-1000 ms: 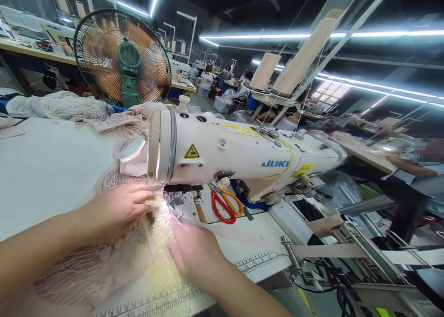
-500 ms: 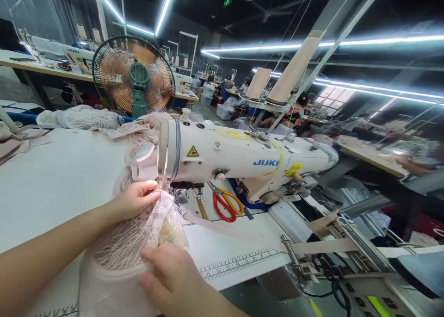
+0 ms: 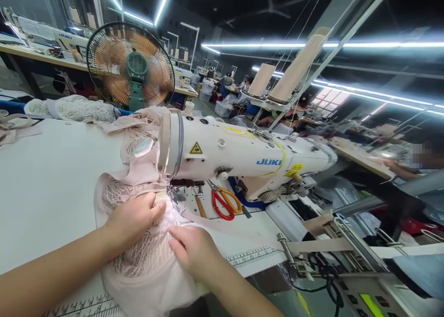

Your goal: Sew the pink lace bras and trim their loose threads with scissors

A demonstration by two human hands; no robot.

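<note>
A pale pink lace garment (image 3: pixel 149 287) lies over the white table, its upper part running under the head of a JUKI sewing machine (image 3: pixel 215 143). My left hand (image 3: pixel 133 220), thumb and finger pressed together, grips the lace just in front of the presser foot area. To its right, my right hand (image 3: pixel 196 250) pinches the garment's side with thumb and forefinger. The needle itself is too small to make out. A light band of elastic (image 3: pixel 222 224) stretches from the machine toward a metal feeder at the right.
Scissors with red and orange handles (image 3: pixel 224 203) lie beneath the machine arm. A green fan (image 3: pixel 133 67) stands behind the table. Thread cones (image 3: pixel 298 67) rise at the back right. A metal feeder device (image 3: pixel 343 257) borders the table's right side. Other people sit farther off.
My right hand has moved up and right, closer to the machine, and now pinches the fabric. My left hand has come slightly down. The garment has shifted right, and the shiny clear patch is covered.
</note>
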